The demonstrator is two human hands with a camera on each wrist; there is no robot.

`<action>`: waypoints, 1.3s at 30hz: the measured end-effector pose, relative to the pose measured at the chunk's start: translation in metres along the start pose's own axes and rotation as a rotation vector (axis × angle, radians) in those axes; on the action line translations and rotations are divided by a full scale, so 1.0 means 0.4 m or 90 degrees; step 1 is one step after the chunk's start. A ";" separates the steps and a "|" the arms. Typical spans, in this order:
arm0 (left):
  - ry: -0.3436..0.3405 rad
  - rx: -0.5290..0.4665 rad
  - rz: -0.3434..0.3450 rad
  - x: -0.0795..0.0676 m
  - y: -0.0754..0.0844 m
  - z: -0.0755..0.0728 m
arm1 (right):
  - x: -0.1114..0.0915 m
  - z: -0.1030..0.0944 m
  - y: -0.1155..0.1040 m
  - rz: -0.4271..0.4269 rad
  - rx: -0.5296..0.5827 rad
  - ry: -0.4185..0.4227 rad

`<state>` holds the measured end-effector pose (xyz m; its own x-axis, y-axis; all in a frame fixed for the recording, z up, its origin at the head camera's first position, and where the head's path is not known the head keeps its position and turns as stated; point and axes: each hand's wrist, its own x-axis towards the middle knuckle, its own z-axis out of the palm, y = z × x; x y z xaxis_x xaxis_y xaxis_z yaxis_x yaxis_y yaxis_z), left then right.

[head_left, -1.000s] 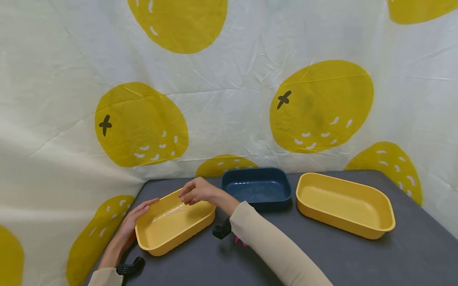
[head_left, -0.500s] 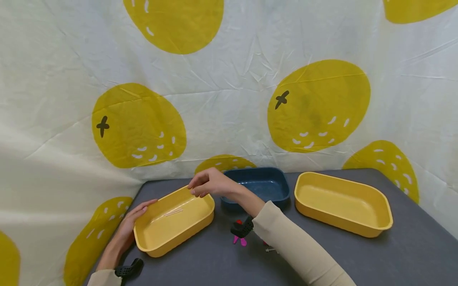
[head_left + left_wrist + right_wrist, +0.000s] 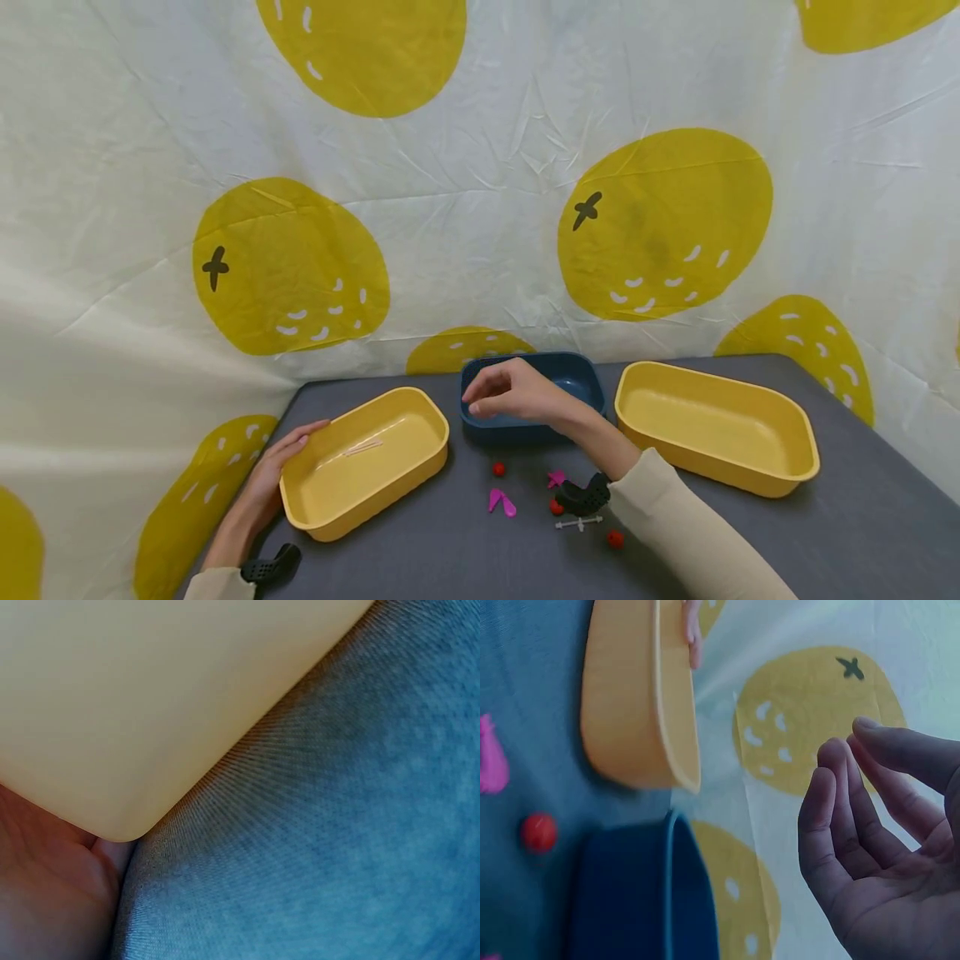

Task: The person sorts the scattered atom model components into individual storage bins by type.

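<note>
While the left yellow tray [image 3: 341, 487] is held at its left rim by the left hand [image 3: 276, 465], its thin sticks [image 3: 364, 447] are shown only by the head view; the palm beside the tray's wall is shown by the left wrist view. The right hand [image 3: 521, 392] is held aloft near the blue tray [image 3: 502, 434], its grip narrow, thumb close to loosely curled fingers. By the head view alone, the right yellow tray [image 3: 712, 421] is shown farther right on the bench [image 3: 420, 558].
</note>
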<state>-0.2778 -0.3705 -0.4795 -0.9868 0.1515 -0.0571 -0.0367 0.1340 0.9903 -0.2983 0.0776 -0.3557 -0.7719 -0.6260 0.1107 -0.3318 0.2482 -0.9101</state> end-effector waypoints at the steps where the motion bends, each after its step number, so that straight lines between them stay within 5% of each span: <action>1: 0.000 0.002 0.000 0.001 0.000 0.001 | -0.017 -0.010 0.011 -0.004 -0.004 0.004; 10: -0.012 -0.001 0.005 0.001 -0.008 -0.006 | -0.158 -0.080 0.108 -0.001 -0.034 0.023; 19: -0.005 0.009 -0.006 0.001 -0.008 -0.010 | -0.243 -0.100 0.189 0.037 -0.065 -0.025; 34: -0.018 0.007 0.012 0.002 -0.011 -0.007 | -0.276 -0.098 0.276 0.038 -0.117 -0.109; 39: -0.009 0.008 0.006 0.000 -0.010 -0.005 | -0.274 -0.089 0.287 0.029 -0.137 -0.098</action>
<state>-0.2779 -0.3730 -0.4831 -0.9848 0.1666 -0.0495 -0.0251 0.1452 0.9891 -0.2711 0.2010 -0.4579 -0.7030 -0.7112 -0.0054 -0.4192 0.4205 -0.8047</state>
